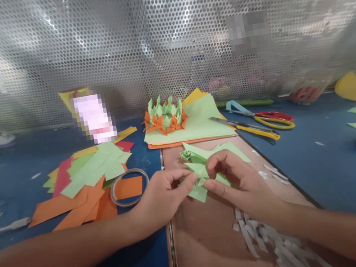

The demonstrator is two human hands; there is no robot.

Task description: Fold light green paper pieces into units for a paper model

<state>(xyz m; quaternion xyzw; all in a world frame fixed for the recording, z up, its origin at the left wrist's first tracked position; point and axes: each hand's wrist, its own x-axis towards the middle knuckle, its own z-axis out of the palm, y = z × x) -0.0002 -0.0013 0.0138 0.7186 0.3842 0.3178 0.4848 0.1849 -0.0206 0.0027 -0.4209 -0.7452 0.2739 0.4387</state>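
Between my two hands is a light green folded paper piece (pixel 200 180), star-like with pointed flaps. The fingertips of my left hand (pixel 169 192) pinch its left edge. On its right side, my right hand (pixel 235 174) has the thumb on the fold and the fingers curled over it, partly hiding the paper. Just beyond my fingers lie more light green folded paper (pixel 191 148) and a small curled green piece (pixel 185 155). Behind them, a ring of green and orange folded paper shapes (pixel 165 116) rests on stacked green and orange sheets (pixel 210 121).
At left lie orange paper strips (pixel 63 205), a green paper pile (pixel 96 165), a tape roll (pixel 113 194) and a white cable (pixel 12 224). Scissors (pixel 269 119) and a yellow cutter (pixel 256 133) lie at right. White paper scraps (pixel 277 235) litter the brown board (pixel 205 256). A perforated metal sheet (pixel 114 39) stands behind.
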